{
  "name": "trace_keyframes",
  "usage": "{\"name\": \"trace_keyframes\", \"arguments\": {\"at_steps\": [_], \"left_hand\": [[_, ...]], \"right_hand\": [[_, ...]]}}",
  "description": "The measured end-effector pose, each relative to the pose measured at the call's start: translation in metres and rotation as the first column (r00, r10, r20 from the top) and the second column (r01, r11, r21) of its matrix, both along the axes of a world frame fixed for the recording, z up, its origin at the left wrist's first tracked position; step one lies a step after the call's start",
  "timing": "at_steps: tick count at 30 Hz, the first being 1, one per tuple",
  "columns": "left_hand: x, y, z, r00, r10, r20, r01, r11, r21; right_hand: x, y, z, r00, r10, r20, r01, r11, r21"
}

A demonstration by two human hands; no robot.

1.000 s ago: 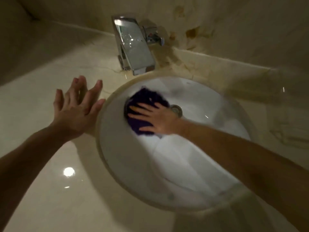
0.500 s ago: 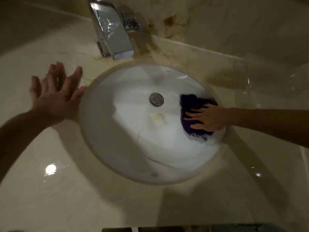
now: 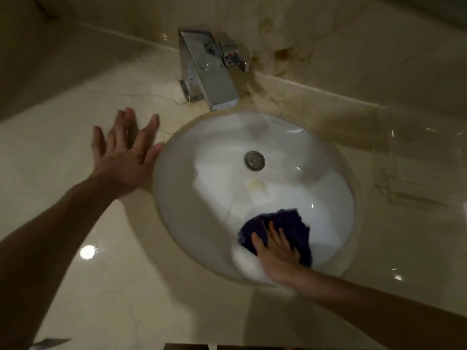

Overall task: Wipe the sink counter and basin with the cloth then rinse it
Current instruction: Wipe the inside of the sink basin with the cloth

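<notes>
A round white basin (image 3: pixel 217 173) is set into a beige marble counter (image 3: pixel 75 147). My right hand (image 3: pixel 276 251) presses flat on a dark purple cloth (image 3: pixel 290 223) against the basin's near inner wall, fingers spread over it. White foam lies just left of the cloth. The metal drain (image 3: pixel 254 160) sits in the basin's middle, with a yellowish spot below it. My left hand (image 3: pixel 126 152) rests palm-down with spread fingers on the counter at the basin's left rim, holding nothing. A square chrome faucet (image 3: pixel 209 72) stands behind the basin, with no water running.
A marble backsplash (image 3: pixel 328 46) with brown stains runs behind the faucet. A clear plastic holder (image 3: pixel 417 173) stands on the counter to the right of the basin. The counter's near edge shows at the bottom of the view.
My right hand slid the cloth from the basin's left side past the right wall around to its near wall. My left hand stayed on the counter by the left rim.
</notes>
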State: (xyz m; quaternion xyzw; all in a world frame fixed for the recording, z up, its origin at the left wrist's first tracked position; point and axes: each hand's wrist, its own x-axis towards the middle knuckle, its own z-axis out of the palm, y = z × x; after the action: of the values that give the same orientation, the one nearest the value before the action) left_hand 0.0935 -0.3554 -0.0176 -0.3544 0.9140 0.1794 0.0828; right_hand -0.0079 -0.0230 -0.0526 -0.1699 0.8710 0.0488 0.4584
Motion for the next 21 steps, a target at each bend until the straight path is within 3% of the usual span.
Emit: {"name": "trace_keyframes", "arguments": {"at_steps": [6,9,11,15,17,21], "left_hand": [[-0.001,0.001,0.002,1.0,-0.006,0.007,0.006,1.0,-0.008],[0.0,0.001,0.001,1.0,0.009,0.019,-0.008,1.0,-0.023],[-0.001,0.002,0.0,1.0,0.001,0.02,-0.001,1.0,-0.022],[0.0,-0.002,-0.003,1.0,0.003,-0.008,-0.003,1.0,-0.015],[0.001,-0.003,-0.005,1.0,0.008,-0.024,-0.009,1.0,-0.013],[0.001,-0.001,-0.005,0.999,0.019,-0.036,-0.02,0.999,-0.025]], "right_hand": [[0.051,-0.107,-0.013,0.941,-0.317,0.116,0.334,0.924,-0.184],[0.041,-0.148,-0.039,0.993,-0.121,-0.01,0.098,0.851,-0.515],[0.005,-0.158,-0.057,0.987,0.057,-0.152,-0.138,0.786,-0.602],[-0.094,-0.13,-0.079,0.757,0.489,-0.433,-0.651,0.617,-0.443],[-0.142,-0.09,-0.079,0.668,0.574,-0.473,-0.739,0.586,-0.333],[-0.169,0.001,-0.066,0.599,0.66,-0.453,-0.784,0.598,-0.166]]}}
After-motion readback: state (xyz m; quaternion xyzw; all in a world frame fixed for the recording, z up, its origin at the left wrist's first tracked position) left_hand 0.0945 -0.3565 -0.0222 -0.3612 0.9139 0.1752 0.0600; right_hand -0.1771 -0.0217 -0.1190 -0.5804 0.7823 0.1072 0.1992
